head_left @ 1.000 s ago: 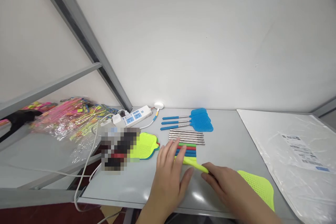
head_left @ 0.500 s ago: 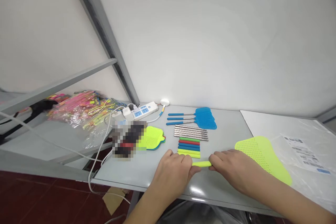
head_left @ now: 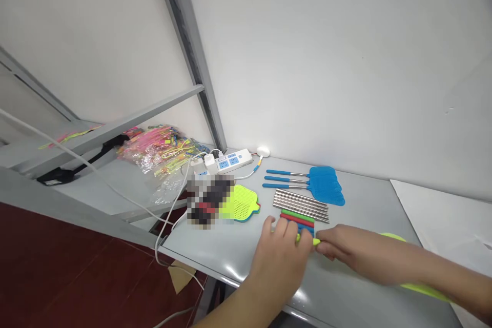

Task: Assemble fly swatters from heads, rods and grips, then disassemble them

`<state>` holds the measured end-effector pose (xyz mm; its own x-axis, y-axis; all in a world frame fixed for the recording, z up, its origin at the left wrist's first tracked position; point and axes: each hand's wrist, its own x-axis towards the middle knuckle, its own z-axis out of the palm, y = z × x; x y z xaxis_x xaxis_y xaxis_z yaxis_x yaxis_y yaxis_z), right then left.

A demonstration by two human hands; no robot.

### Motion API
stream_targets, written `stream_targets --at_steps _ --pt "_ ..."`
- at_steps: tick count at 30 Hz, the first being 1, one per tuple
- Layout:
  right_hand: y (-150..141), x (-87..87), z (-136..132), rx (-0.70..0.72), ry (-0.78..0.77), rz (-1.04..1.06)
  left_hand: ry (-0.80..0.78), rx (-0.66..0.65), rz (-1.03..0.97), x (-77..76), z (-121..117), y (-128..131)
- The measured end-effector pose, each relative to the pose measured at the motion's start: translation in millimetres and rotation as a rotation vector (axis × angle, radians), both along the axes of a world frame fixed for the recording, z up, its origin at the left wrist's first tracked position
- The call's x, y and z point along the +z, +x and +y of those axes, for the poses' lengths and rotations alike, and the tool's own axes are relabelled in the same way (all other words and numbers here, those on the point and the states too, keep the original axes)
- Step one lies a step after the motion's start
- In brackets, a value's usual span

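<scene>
My left hand (head_left: 282, 251) reaches over the near end of a row of coloured handles, its fingers curled around a yellow-green handle (head_left: 315, 241). My right hand (head_left: 342, 246) is closed at the right end of that handle, thumb and fingers pinched together. How much of the handle lies in each palm is hidden. Just beyond the fingers lie a green handle (head_left: 298, 216) and a red handle (head_left: 295, 221), with blue ones partly covered. Several metal rods (head_left: 302, 205) sit behind these. Beneath my right forearm a yellow-green fly swatter head (head_left: 426, 292) shows in part.
Three blue fly swatters (head_left: 325, 184) lie farther back. A stack of swatter heads (head_left: 244, 202) rests to the left, beside a pixelated patch. Behind are a power strip (head_left: 234, 161) and cables. Bagged colourful items (head_left: 161, 148) fill the left shelf; a white sheet (head_left: 430, 220) covers the right.
The view has turned left. My left hand has moved onto the handle row, its fingers now over the near handles. Less of the yellow-green handle shows between my hands.
</scene>
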<state>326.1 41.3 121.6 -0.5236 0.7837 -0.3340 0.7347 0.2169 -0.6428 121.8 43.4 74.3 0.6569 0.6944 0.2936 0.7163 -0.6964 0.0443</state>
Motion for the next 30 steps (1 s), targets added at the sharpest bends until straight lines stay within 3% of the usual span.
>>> stream_targets --at_steps 3,5,7,12,17,20,22,26,30 --pt "12 15.1 11 -0.096 -0.39 0.18 0.069 -0.145 0.011 6.8 17 12" --pt "21 18.9 14 -0.144 -0.487 0.185 0.084 -0.231 0.03 10.7 30 20" --pt "31 18.1 12 -0.161 -0.38 0.125 0.059 -0.29 0.051 14.1 42 28" --pt "47 4.1 -3 -0.095 0.179 -0.231 -0.101 -0.318 0.061 25.9 52 40" --pt "41 -10.0 -22 0.114 0.647 -0.598 -0.587 -0.388 -0.033 37.4 45 29" --pt "31 -9.8 -34 0.281 0.917 -0.675 -0.741 -0.475 -0.031 42.6 37 11" --pt "24 -7.6 -44 0.346 1.079 -0.694 -1.024 -0.519 -0.057 43.7 30 0" --pt "12 -8.1 -74 0.417 1.244 -0.737 -1.827 -0.454 -0.202 32.5 4 -11" --pt "30 -13.5 -100 0.495 1.264 -0.723 -2.109 -0.405 -0.236 6.7 -25 -24"
